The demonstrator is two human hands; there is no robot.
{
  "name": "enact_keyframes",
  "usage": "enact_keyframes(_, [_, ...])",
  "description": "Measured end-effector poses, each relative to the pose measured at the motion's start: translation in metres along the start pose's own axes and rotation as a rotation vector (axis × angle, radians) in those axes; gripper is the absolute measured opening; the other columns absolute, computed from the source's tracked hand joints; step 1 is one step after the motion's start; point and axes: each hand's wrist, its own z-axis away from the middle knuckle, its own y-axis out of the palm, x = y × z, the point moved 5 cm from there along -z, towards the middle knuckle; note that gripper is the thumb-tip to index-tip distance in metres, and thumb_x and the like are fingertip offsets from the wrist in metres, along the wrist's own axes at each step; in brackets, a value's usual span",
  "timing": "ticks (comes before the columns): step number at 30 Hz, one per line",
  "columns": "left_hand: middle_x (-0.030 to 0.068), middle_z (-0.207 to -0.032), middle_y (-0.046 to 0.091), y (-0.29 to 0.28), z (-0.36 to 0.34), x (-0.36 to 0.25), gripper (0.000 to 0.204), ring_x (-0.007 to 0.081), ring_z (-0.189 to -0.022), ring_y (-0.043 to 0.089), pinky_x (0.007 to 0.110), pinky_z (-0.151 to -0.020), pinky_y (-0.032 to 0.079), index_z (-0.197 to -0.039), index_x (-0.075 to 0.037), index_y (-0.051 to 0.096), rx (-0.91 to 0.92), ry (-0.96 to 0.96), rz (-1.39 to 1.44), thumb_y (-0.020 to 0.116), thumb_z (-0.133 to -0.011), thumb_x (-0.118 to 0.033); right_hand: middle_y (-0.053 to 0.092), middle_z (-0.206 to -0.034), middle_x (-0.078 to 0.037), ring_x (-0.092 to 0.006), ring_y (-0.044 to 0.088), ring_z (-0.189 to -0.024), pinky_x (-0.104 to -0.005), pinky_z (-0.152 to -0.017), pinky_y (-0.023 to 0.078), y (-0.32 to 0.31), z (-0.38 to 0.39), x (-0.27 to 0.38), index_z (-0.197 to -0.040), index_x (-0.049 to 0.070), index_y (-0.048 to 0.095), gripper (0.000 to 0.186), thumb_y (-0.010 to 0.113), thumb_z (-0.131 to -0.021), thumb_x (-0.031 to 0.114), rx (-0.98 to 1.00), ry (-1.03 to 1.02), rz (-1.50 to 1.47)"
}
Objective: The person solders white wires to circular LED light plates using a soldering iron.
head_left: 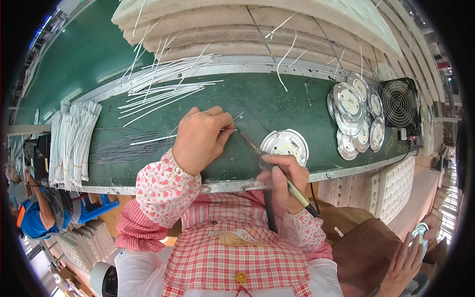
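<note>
My left hand (200, 138) is closed in a pinch on a thin white wire (147, 141), whose tail sticks out to the left behind the hand. A thinner curved strand also runs past these fingers; I cannot make out its kind. In my right hand (289, 180) is a soldering iron (298, 195), held like a pen. Its tip points up and left, close to the wire end by my left fingertips; whether they touch is too small to tell. A round silver-rimmed circuit board (286, 144) lies on the green bench just beyond my right hand.
Loose white wires (168, 94) and dark grey wires (123, 146) lie left, beside bundled white wires (74, 143). Round boards (349, 106) are piled right, near a black fan (398, 103). Stacked pale foam sheets (257, 29) overhang the back. Another person's hand (403, 265) holds a disc lower right.
</note>
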Motion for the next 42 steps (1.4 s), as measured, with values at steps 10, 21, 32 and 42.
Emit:
enact_keyframes(10, [0.0051,-0.078,0.064,-0.001,0.001,0.000,0.004,0.0272,-0.069,0.061,0.037,-0.071,0.042,-0.081,-0.009,0.068,-0.010,0.013,-0.007,0.072,-0.081,-0.010,0.072,-0.088,-0.016,-0.0198,0.074,-0.074,-0.0290,-0.066,0.058,0.002,0.001,0.004,-0.115,-0.006,0.062,0.026,0.050,-0.099,0.011,-0.025,0.030,-0.031])
enact_keyframes(21, [0.0040,-0.077,0.063,0.000,0.001,0.000,0.006,0.0230,-0.068,0.064,0.035,-0.073,0.041,-0.081,-0.009,0.068,0.004,0.024,-0.022,0.074,-0.082,-0.011,0.071,-0.086,-0.015,-0.0252,0.072,-0.067,-0.0321,-0.062,0.057,-0.009,0.005,0.020,-0.108,-0.002,0.069,0.021,0.061,-0.090,0.004,-0.036,-0.313,0.379])
enact_keyframes(32, [0.0103,-0.081,0.066,-0.038,0.022,-0.011,0.011,0.0219,-0.072,0.065,0.034,-0.069,0.048,-0.091,-0.005,0.071,-0.128,-0.120,0.263,0.073,-0.080,-0.002,0.071,-0.100,-0.015,-0.0257,0.070,-0.082,-0.0352,-0.072,0.056,-0.056,0.050,0.020,-0.115,0.003,0.065,0.040,0.080,-0.077,0.000,-0.178,-0.332,0.641])
enact_keyframes(42, [0.0021,-0.079,0.067,0.013,0.018,-0.072,0.012,0.0212,-0.070,0.062,0.033,-0.070,0.040,-0.087,-0.009,0.072,-0.236,0.138,0.307,0.076,-0.076,-0.006,0.068,-0.084,-0.007,-0.0082,0.062,-0.068,-0.0237,-0.062,0.051,-0.034,0.023,0.023,-0.116,0.001,0.062,0.033,0.077,-0.086,0.007,-0.523,-0.059,0.381])
